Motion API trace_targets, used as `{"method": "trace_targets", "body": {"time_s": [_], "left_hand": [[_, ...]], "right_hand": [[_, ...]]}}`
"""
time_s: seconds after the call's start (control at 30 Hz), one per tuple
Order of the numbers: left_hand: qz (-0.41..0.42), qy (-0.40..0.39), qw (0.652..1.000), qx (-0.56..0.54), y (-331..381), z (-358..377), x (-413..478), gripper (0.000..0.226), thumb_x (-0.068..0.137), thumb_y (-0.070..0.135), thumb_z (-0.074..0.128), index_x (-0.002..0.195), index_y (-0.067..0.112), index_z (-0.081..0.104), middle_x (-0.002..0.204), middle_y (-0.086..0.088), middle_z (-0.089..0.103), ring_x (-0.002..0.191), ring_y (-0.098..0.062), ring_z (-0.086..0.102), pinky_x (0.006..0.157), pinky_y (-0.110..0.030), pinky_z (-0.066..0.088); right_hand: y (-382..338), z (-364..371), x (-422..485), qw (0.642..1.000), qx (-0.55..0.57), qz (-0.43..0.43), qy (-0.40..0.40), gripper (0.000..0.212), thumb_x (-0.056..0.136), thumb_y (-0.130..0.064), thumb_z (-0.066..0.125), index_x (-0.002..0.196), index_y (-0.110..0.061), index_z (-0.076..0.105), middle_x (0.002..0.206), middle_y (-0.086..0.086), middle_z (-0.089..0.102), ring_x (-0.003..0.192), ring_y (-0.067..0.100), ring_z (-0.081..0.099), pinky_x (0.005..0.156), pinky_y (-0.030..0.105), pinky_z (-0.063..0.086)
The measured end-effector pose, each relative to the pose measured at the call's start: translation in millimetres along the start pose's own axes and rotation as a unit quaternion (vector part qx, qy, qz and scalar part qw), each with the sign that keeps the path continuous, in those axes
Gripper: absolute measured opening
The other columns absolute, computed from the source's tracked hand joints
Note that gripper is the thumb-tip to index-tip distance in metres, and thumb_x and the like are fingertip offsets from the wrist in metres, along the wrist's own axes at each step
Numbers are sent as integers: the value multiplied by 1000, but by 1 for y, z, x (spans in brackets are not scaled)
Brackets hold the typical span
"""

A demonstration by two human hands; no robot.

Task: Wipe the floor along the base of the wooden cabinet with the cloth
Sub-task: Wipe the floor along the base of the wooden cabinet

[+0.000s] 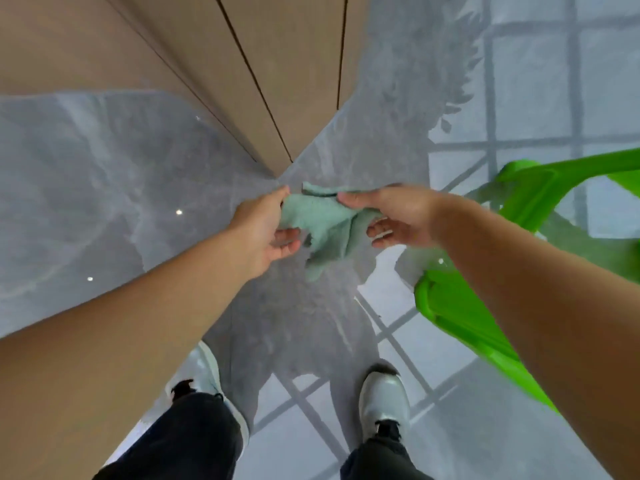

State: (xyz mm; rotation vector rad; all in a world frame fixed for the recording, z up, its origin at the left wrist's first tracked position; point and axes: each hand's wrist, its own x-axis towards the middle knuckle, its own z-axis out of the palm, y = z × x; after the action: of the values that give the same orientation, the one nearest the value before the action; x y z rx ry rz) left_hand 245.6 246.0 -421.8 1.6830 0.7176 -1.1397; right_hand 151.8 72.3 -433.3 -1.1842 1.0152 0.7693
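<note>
The left hand (266, 230) and right hand (398, 216) pinch the green cloth (325, 223) up in the air. Wiping has not started. Next, I think, bend down to the floor (104, 188) by the cabinet (242, 64).

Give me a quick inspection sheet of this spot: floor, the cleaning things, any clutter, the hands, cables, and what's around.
Surface: glossy grey marble-look floor, mirroring window bars and ceiling lights; no dirt visible.
Job's things: pale green cloth held up between both hands, a corner dangling, not on the floor; wooden cabinet straight ahead, its panels meeting the floor.
Clutter: bright green plastic object on the right, partly hidden by the right arm; what it is cannot be told.
Hands: left hand pinches the cloth's left edge; right hand pinches its top right.
Cables: nothing seen.
Surroundings: the person's white shoes and dark trousers below.
</note>
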Motion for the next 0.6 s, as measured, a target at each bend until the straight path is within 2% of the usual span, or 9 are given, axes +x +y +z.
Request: {"method": "trace_targets", "body": {"time_s": [0.07,0.13,0.17,0.23,0.27,0.33,0.4,0.47,0.6], "left_hand": [[34,23,998,-42,-5,4,58,29,98,44,49,84,20,60,86,-3,63,64,-18,56,50,-26,50],[115,91,986,83,-21,-3,115,26,97,41,49,86,20,60,102,-11,67,73,-24,60,65,-34,55],[173,133,949,227,-32,-16,144,24,96,41,51,96,21,62,115,-15,66,87,-31,63,79,-40,54],[258,208,809,486,-55,-51,192,42,92,50,54,126,25,58,141,-19,50,124,-41,50,104,-50,42],[278,242,762,533,-65,-70,210,55,90,55,54,138,27,51,150,-20,40,133,-45,40,107,-55,37],[300,292,730,540,-78,-98,235,71,89,64,50,150,30,37,162,-20,26,143,-50,26,112,-66,27],[295,299,727,543,-88,-106,248,78,90,71,36,157,34,25,169,-17,14,152,-52,11,117,-69,10],[297,304,723,545,-97,-98,251,79,91,71,26,160,36,17,172,-14,6,155,-50,2,120,-68,2],[300,320,740,509,-99,-90,245,75,95,67,29,161,36,13,173,-10,1,156,-45,-3,123,-65,-1]], "right_hand": [[-8,0,61,997,52,-16,52,42,80,-53,69,102,-18,64,87,5,59,72,21,59,64,31,53],[-5,-2,121,972,-13,-63,224,44,89,-46,59,118,-13,58,101,10,63,87,29,65,73,38,56],[0,-3,146,928,-114,-100,341,45,91,-40,55,125,-11,53,116,14,60,103,34,61,83,42,54],[11,1,178,813,-287,-222,455,48,90,-32,51,132,-10,47,130,19,49,118,40,48,95,49,47],[15,7,188,782,-332,-292,438,51,89,-33,50,134,-10,45,129,20,47,117,41,47,95,50,45],[21,21,208,749,-417,-351,376,63,89,-45,47,142,-13,37,136,21,44,123,40,43,103,50,40],[25,36,227,723,-490,-317,370,80,90,-61,37,152,-14,21,155,24,25,143,40,22,118,52,20],[29,53,234,717,-524,-271,372,92,88,-71,28,155,-12,5,161,26,2,149,42,-2,122,53,0],[54,95,229,679,-589,-355,256,89,88,-70,28,155,-14,9,162,26,-1,150,39,-8,122,52,-3]]}}
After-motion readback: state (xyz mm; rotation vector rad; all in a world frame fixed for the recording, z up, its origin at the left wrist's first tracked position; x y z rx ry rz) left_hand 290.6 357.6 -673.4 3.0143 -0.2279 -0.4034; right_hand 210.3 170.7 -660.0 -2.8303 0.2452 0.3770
